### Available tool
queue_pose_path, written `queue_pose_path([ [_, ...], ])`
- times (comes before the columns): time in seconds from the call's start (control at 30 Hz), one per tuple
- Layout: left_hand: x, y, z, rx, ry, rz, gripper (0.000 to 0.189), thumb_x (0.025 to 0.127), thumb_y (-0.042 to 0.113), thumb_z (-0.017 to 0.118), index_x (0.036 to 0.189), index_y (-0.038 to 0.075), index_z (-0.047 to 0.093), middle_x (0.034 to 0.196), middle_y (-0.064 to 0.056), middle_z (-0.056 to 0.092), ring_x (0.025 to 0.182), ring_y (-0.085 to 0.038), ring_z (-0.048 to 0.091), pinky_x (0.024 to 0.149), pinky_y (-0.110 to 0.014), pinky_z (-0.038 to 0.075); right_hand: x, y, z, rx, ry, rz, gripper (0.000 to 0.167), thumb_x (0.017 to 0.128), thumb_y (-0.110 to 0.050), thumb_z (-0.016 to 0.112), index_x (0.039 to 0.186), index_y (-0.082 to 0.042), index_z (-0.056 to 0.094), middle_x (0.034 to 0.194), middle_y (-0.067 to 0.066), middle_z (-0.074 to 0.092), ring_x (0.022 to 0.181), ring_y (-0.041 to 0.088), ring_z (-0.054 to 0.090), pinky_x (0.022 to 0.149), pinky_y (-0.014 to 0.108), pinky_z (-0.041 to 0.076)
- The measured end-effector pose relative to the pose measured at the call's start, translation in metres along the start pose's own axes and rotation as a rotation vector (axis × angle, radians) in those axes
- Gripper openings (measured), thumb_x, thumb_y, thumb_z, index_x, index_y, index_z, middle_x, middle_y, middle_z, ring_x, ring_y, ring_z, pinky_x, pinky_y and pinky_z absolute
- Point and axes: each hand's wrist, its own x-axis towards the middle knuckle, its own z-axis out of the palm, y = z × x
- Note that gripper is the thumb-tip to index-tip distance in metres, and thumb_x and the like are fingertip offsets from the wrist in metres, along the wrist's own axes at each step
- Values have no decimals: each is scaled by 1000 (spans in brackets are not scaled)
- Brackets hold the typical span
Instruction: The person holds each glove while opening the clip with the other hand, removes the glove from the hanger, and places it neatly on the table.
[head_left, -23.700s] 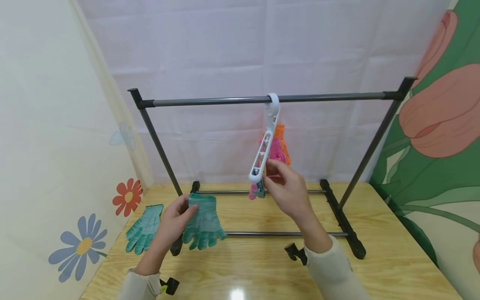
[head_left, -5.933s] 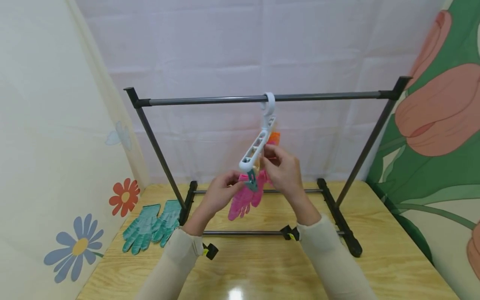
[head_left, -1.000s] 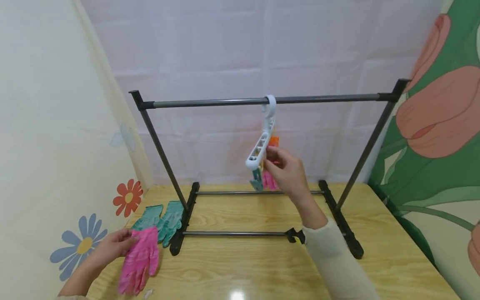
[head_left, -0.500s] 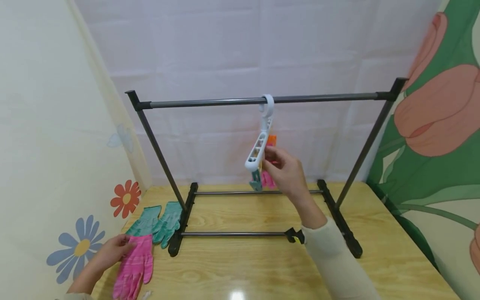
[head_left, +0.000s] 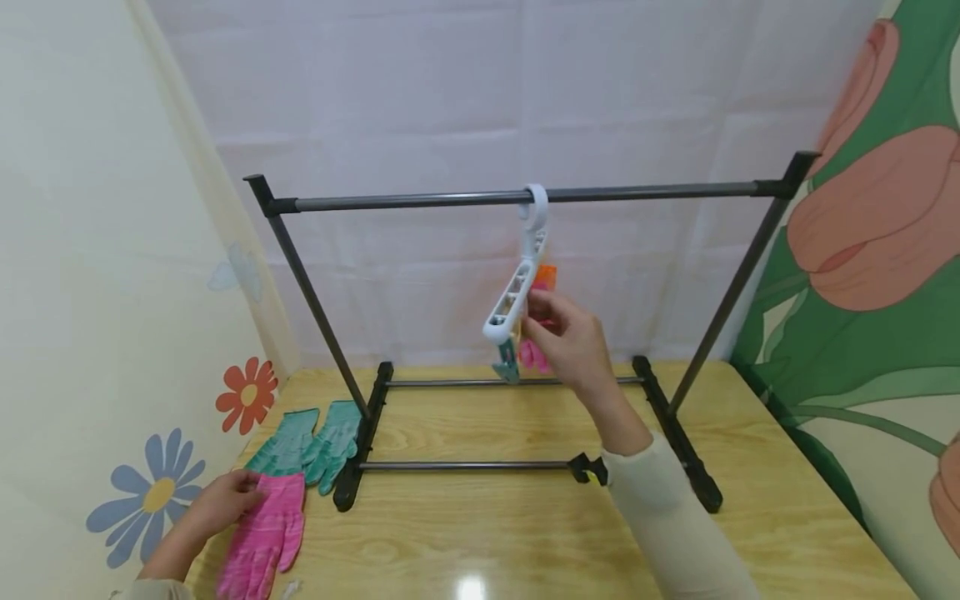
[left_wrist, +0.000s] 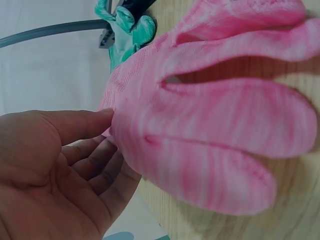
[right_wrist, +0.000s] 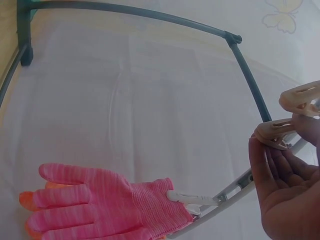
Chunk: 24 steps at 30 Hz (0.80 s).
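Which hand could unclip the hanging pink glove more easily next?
Probably the right hand: it's at the white hanger, pinching a beige clip. The left hand is lower, holding another pink glove.

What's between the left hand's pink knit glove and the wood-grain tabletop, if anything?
Possibly one green glove: in the head view the pink knit glove overlaps its finger end at the cuff; contact can't be told. Toward the pink fingertips, nothing visible above the wood-grain tabletop.
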Motion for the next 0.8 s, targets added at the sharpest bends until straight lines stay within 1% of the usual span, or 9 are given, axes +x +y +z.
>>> queue_pose_path([
  [0.03,0,0,0,16,-1,5,41,95,6,61,119,-25,49,95,-16,64,80,-19,62,67,-35,56,0,0,0,1,0,-1,32,93,-3,71,124,0,67,107,15,72,92,18,68,78,25,58],
  [0.1,0,0,-1,57,5,-8,41,96,8,62,119,-24,51,94,-13,64,80,-19,60,68,-34,54,0,0,0,7,2,3,32,92,-3,72,123,0,67,106,16,72,89,16,69,77,25,58],
  [0.23,0,-2,-1,104,3,-40,44,97,13,63,119,-23,50,96,-17,64,81,-20,61,69,-37,54,0,1,1,16,3,21,32,92,-5,73,123,0,67,106,16,72,87,14,69,77,26,59],
  [0.33,2,-3,-1,85,9,-61,46,96,15,64,120,-22,49,98,-19,65,81,-20,63,70,-38,55,0,1,0,24,2,34,32,92,-5,72,123,0,67,107,17,72,88,15,70,77,27,59],
  [0.47,3,-3,-1,61,20,-72,45,95,15,63,120,-20,49,98,-19,65,79,-19,62,68,-36,54,0,1,-2,23,-3,43,32,93,-4,72,125,0,66,109,17,72,91,20,70,79,26,59],
  [0.57,2,0,-1,65,16,-69,45,95,15,63,120,-19,49,99,-21,65,78,-18,61,67,-36,54,1,1,-3,19,-5,43,33,93,-4,71,126,1,66,110,17,72,93,24,70,80,26,59],
  [0.63,1,3,-2,82,8,-64,45,95,17,63,119,-19,49,100,-22,66,78,-21,62,68,-38,55,1,1,-4,20,-6,42,34,93,-4,71,126,1,65,111,17,72,95,25,70,79,26,59],
  [0.7,0,5,-2,121,4,-51,45,96,19,63,119,-18,51,103,-24,66,84,-27,64,72,-42,55,1,1,-4,29,-8,44,34,93,-3,71,127,1,65,111,17,72,95,25,70,78,27,59],
  [0.8,0,10,-3,176,1,-33,45,98,23,63,119,-16,53,106,-27,66,94,-37,65,79,-50,55,0,2,-4,36,-8,49,34,93,-2,71,127,2,65,111,17,72,94,23,70,77,27,59],
])
